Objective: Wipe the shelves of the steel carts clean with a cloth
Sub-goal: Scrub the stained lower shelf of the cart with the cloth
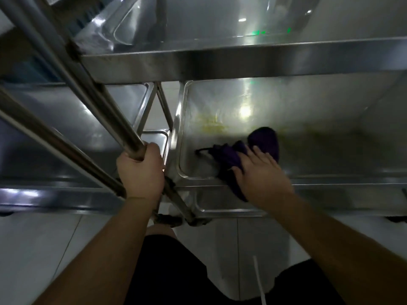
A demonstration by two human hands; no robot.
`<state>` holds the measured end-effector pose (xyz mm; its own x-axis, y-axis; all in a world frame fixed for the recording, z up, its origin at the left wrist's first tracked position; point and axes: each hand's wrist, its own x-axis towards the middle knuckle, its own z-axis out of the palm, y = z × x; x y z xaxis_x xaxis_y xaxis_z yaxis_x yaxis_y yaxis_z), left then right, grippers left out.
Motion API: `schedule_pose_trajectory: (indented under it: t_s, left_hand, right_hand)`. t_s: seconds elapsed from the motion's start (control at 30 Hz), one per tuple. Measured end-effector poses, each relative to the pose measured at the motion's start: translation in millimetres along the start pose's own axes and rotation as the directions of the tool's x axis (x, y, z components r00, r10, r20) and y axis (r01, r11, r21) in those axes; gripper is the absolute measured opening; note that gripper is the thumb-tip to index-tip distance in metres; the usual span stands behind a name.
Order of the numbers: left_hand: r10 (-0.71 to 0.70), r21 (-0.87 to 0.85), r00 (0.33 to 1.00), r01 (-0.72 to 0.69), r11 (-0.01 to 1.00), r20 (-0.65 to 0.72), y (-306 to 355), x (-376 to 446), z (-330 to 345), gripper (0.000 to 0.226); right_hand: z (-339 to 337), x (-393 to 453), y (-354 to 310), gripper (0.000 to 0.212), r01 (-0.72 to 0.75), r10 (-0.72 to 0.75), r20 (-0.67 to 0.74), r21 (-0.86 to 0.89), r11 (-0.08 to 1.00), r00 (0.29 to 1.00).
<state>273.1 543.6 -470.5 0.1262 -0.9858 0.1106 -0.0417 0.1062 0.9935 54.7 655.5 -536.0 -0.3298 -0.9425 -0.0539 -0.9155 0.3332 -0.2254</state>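
A dark purple cloth (231, 157) lies bunched on the middle shelf (308, 150) of the right steel cart, near its front left corner. My right hand (259, 175) presses flat on the cloth with straight fingers. Yellowish smears (211, 126) mark the shelf behind the cloth. My left hand (141, 170) grips the lower end of a steel upright tube (94, 91) between the two carts. The top shelf (242, 62) of the right cart hangs over the middle one.
A second steel cart's shelf (66, 133) stands to the left, with a narrow gap between the carts. A lower shelf (231, 203) shows under the right cart's front edge. Pale floor tiles (44, 249) lie below, and my dark shorts (176, 271) fill the bottom middle.
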Motion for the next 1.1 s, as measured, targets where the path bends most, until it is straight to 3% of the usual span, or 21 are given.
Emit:
schedule_pose_trajectory:
  t_s: [0.1, 0.17, 0.27, 0.33, 0.43, 0.53, 0.6, 0.73, 0.8, 0.9, 1.0, 1.1]
  left_hand:
    - [0.016, 0.036, 0.999, -0.015, 0.999, -0.035, 0.7, -0.2, 1.7, 0.038]
    - [0.022, 0.034, 0.999, -0.021, 0.999, -0.042, 1.4, -1.3, 3.4, 0.037]
    - [0.036, 0.001, 0.998, -0.036, 0.999, -0.051, -0.5, -2.2, 6.9, 0.035]
    - [0.049, -0.033, 0.997, -0.051, 0.998, -0.063, -0.8, -1.9, 8.3, 0.034]
    - [0.067, -0.045, 0.995, -0.07, 0.997, -0.074, -3.4, 0.1, 8.8, 0.034]
    - [0.079, -0.046, 0.995, -0.082, 0.996, -0.068, -5.9, 2.5, 8.2, 0.033]
    - [0.09, -0.051, 0.994, -0.093, 0.994, -0.054, -6.2, 2.6, 6.4, 0.028]
    - [0.12, -0.041, 0.991, -0.123, 0.992, -0.051, -8.5, 4.5, 6.3, 0.028]
    - [0.135, -0.037, 0.989, -0.138, 0.99, -0.067, -9.4, 4.2, 8.3, 0.03]
    - [0.148, -0.039, 0.987, -0.151, 0.988, -0.064, -9.9, 2.0, 9.2, 0.029]
    - [0.152, -0.047, 0.987, -0.154, 0.987, -0.059, -10.2, 0.9, 10.4, 0.031]
    - [0.135, -0.085, 0.987, -0.142, 0.986, -0.083, -11.5, 2.6, 14.1, 0.033]
  right_hand:
    - [-19.7, -14.6, 79.0, 0.062, -0.198, 0.198, -0.008, -0.04, 0.979, 0.98]
    - [-28.9, -15.1, 111.4, 0.061, -0.369, 0.369, 0.01, -0.003, 0.93, 0.929]
    - [-33.7, 4.7, 100.4, 0.069, -0.556, 0.553, 0.057, 0.078, 0.828, 0.831]
    - [-33.6, 28.1, 65.9, 0.073, -0.597, 0.594, 0.058, 0.112, 0.795, 0.802]
    - [-19.4, 61.2, -18.9, 0.075, -0.457, 0.454, 0.055, 0.088, 0.885, 0.889]
    - [3.7, 75.9, -107.5, 0.07, -0.05, 0.039, 0.081, 0.142, 0.989, 0.996]
    - [8.4, 79.8, -131.6, 0.066, 0.137, -0.157, 0.116, 0.161, 0.977, 0.981]
    - [-2.6, 87.2, -86.3, 0.058, 0.257, -0.263, 0.107, 0.059, 0.964, 0.959]
    - [-16.1, 90.5, -38.4, 0.055, 0.204, -0.203, 0.037, -0.031, 0.978, 0.979]
    - [-43.2, 90.3, 44.9, 0.057, -0.065, 0.068, -0.092, 0.03, 0.997, 0.993]
    - [-54.2, 95.3, 106.2, 0.059, -0.367, 0.368, -0.076, 0.026, 0.93, 0.927]
    - [-50.5, 122.2, 102.6, 0.058, -0.549, 0.551, -0.022, 0.073, 0.833, 0.834]
